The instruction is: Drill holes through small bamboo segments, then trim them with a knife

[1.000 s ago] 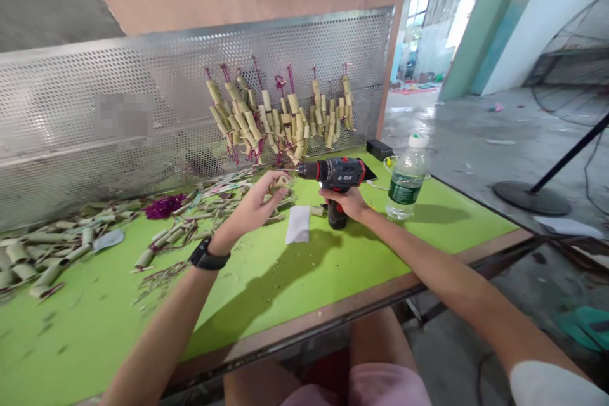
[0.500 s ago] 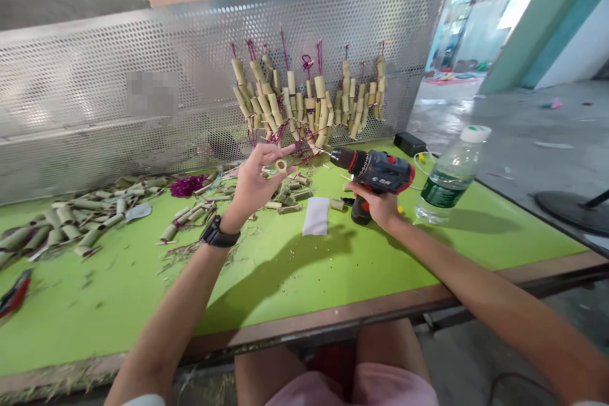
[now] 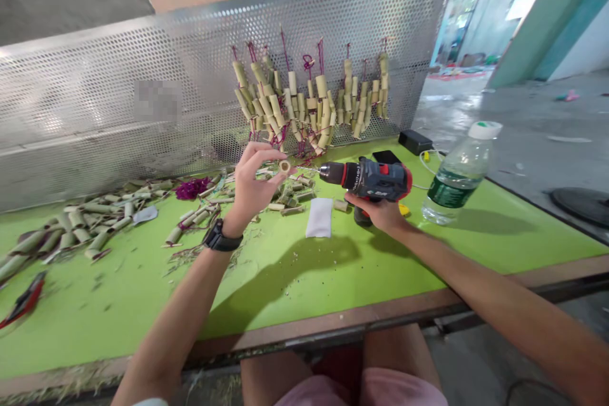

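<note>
Between the thumb and fingers of my left hand [image 3: 257, 179] is a short bamboo piece [image 3: 284, 167], its hollow end facing me. My right hand [image 3: 380, 210] grips a cordless drill [image 3: 373, 179] by the handle, level and pointing left. The thin drill bit [image 3: 308, 169] reaches to the right side of the bamboo piece; I cannot tell whether it has entered the wall. Under the two hands a folded white cloth [image 3: 318, 217] lies on the green tabletop [image 3: 280, 285]. More cut bamboo pieces [image 3: 292, 193] lie behind it.
Strings of bamboo pieces [image 3: 323, 101] hang on the perforated metal panel [image 3: 190, 44]. A pile of bamboo [image 3: 80, 222], purple cord [image 3: 191, 188] and red-handled pliers [image 3: 26, 301] lie to the left. A water bottle [image 3: 459, 174] and a black box [image 3: 415, 141] stand right of the drill.
The drill has moved left and levelled out, bringing its bit from behind and above to the bamboo piece. My left fingers have closed more firmly around the piece.
</note>
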A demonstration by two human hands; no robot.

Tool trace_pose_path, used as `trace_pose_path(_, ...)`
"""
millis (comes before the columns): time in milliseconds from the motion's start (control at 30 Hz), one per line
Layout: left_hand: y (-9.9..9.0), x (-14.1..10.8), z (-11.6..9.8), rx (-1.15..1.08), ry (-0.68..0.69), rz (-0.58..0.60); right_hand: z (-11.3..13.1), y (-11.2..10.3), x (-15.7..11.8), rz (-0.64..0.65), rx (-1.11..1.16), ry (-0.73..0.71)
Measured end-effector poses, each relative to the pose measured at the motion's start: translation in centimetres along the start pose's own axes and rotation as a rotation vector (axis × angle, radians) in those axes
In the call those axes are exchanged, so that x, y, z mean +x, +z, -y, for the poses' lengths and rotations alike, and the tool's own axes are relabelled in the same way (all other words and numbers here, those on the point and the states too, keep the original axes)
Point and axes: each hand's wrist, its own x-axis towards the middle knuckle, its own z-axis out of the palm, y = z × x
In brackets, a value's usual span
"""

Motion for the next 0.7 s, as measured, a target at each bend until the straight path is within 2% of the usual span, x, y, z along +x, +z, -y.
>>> trace_pose_path(267,-0.1,-0.2,-0.7,-0.151,-0.036,0.041,-0.9,-0.4,0.5,0.023,0.072,0.144)
trace_pose_path(367,0.2,-0.3,-1.0,-0.311,-0.117,0.07,-0.5,-0.6,0.7,0.004,0.092,0.199)
trace_pose_path(467,0.7,-0.5,-1.1,-0.518,-0.268,0.139,0.1,-0.6,0.8,0.014,0.134,0.238)
trace_pose_path(567,1.4,-0.7,-0.8,-0.652,-0.378,0.239,0.4,-0.6,0.8,0.022,0.127,0.207)
trace_pose_path(700,1.8,-1.0,-0.5,-0.695,-0.379,0.344,0.5,-0.5,0.5,0.054,0.082,0.131)
